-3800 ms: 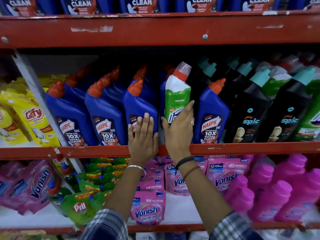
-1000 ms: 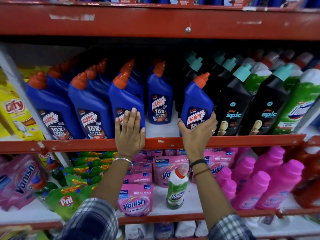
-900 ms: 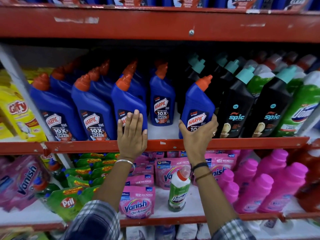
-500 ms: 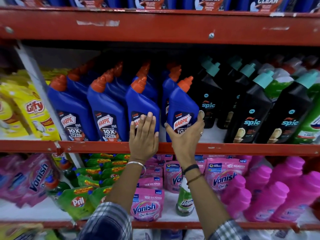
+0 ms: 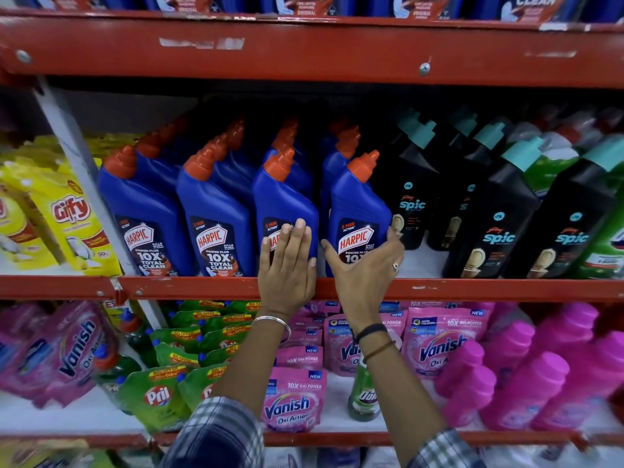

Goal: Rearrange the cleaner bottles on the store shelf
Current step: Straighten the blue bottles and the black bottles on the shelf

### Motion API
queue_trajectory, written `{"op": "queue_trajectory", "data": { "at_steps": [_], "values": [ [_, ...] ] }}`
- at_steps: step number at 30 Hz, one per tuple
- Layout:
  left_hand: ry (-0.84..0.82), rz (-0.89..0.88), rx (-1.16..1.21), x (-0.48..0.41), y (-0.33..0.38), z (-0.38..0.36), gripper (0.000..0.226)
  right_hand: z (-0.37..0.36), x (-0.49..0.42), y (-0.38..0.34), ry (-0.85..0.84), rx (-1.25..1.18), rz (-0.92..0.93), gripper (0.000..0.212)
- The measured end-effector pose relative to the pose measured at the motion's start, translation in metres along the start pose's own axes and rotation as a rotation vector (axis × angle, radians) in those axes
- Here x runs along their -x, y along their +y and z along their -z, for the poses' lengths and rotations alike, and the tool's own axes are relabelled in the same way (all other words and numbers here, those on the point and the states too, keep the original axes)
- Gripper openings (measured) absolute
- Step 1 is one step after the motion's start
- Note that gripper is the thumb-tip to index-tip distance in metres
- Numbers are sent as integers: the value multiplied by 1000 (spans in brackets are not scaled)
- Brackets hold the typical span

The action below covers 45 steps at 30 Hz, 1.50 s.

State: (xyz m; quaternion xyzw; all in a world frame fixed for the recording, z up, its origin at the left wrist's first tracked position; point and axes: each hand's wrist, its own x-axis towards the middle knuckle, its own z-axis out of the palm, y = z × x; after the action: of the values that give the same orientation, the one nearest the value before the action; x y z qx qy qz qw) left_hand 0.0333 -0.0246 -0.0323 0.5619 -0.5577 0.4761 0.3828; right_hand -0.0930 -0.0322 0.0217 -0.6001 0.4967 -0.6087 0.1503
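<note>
Blue Harpic bottles with orange caps stand in rows on the middle red shelf. My right hand grips the front of the rightmost blue Harpic bottle, thumb on its left side and fingers round its right. My left hand lies flat, fingers together, against the neighbouring Harpic bottle. To the right stand black Spic bottles with teal caps. A green Domex bottle stands on the lower shelf, partly hidden behind my right forearm.
Green Domex bottles crowd the far right of the middle shelf; yellow Giffy pouches sit at its left. Below lie pink Vanish pouches, green Pril pouches and pink bottles. A bare white gap opens right of the held bottle.
My right hand has slid the rightmost Harpic bottle left, from beside the Spic bottles to close against the Harpic row. Earlier the green Domex bottle went from the middle shelf down to the lower one.
</note>
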Motion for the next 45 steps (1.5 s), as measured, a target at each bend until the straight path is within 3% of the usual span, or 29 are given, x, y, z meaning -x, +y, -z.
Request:
{"op": "queue_trajectory", "data": {
  "at_steps": [6,11,17,29,36,45],
  "values": [
    [8,2,-14,0,2,-1,59,29,6,19,-11,-45,26,84],
    [31,-2,-36,-1,1,-1,58,92,-29,65,200,-152,97,59],
    [61,-5,-49,-1,2,-3,58,161,-89,115,375,-98,50,54],
    [73,-4,-76,-1,2,-5,58,176,-154,146,237,138,-43,97],
    [88,-20,-100,0,1,-7,57,179,-161,142,253,231,-63,100],
    [81,-9,-83,-1,1,-6,57,198,-133,119,409,39,-21,99]
  ]
}}
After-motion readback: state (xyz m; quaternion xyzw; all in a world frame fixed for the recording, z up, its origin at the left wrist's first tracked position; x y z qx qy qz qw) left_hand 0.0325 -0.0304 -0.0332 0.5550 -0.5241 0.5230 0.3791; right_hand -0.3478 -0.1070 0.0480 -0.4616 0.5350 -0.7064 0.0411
